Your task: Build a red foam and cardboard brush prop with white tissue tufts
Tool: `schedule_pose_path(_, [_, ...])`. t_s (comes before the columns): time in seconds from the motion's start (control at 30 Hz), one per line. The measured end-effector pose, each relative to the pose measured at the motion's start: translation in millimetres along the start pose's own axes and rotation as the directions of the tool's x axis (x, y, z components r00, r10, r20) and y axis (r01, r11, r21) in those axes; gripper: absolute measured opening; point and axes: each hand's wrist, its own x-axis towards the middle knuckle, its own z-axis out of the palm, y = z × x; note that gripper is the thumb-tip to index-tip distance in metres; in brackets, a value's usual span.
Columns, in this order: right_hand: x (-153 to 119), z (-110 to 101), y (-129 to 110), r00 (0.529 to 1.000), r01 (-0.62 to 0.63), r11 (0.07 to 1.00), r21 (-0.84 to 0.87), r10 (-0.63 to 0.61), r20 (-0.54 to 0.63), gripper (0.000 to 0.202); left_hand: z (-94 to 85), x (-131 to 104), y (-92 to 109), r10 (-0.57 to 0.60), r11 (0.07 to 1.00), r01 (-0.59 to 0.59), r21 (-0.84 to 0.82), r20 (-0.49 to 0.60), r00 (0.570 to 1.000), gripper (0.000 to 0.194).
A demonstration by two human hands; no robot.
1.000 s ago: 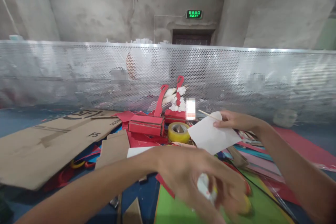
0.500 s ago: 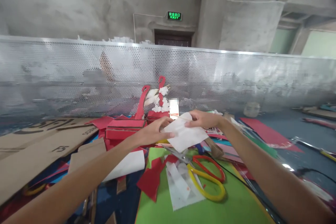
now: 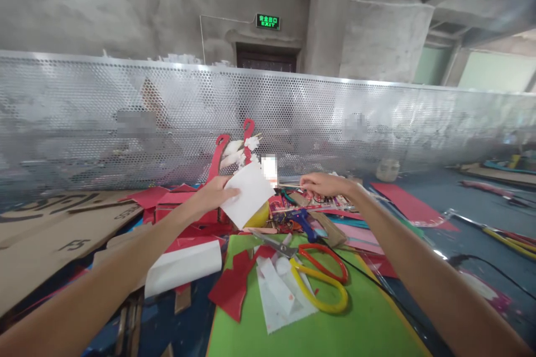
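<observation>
- The left hand [image 3: 220, 194] pinches a square of white paper [image 3: 248, 195] at its left edge, with the thumb on the face towards the camera.
- The right hand [image 3: 320, 184] pinches the end of a thin stick [image 3: 290, 185] between its fingertips; the stick points left, towards the paper, and the two look apart.
- The square of white paper is held up over the table [image 3: 419, 256], in front of part of a yellow tape roll [image 3: 258, 216].
- A blue glue gun [image 3: 307, 226] lies to the right of the tape roll, nearer the camera than the right hand.
- Scissors [image 3: 283, 249] with one red and one yellow handle loop lie on a green sheet [image 3: 326, 332].
- White scraps [image 3: 276, 290] and a red cut piece [image 3: 232, 288] lie beside the scissors, also on the green sheet.
- A curled white sheet [image 3: 184, 268] lies to the left of the green sheet.
- Behind the left hand, red hooked strips [image 3: 216, 159] stand upright, with white tufts [image 3: 251, 143] near their tops.
- Large printed cardboard [image 3: 62, 228] covers the far left of the table.
- On the right lie a red sheet [image 3: 406, 203] and, behind it, a jar [image 3: 388, 170].
- A perforated metal panel [image 3: 314, 117] stands along the back of the table.
</observation>
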Motion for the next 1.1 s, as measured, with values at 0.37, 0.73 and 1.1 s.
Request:
schedule_pose_path(0.37, [6.4, 21.7, 31.6, 0.972, -0.200, 0.930, -0.310, 0.229, 0.061, 0.020, -2.4, -1.4, 3.7, 0.016, 0.990, -0.010, 0.139, -0.037, 0.999, 0.046])
schedule_pose_path(0.73, [12.3, 26.2, 48.2, 0.963, -0.246, 0.892, -0.380, 0.270, 0.008, 0.018, -5.8, 3.1, -1.8, 0.093, 0.984, -0.095, 0.150, 0.020, 0.995, 0.054])
schedule_pose_path(1.1, [7.6, 8.6, -4.3, 0.991, -0.109, 0.947, -0.302, 0.126, 0.037, 0.023, -4.0, 1.4, -7.9, -0.065, 0.995, 0.058, -0.084, -0.083, 0.994, 0.055])
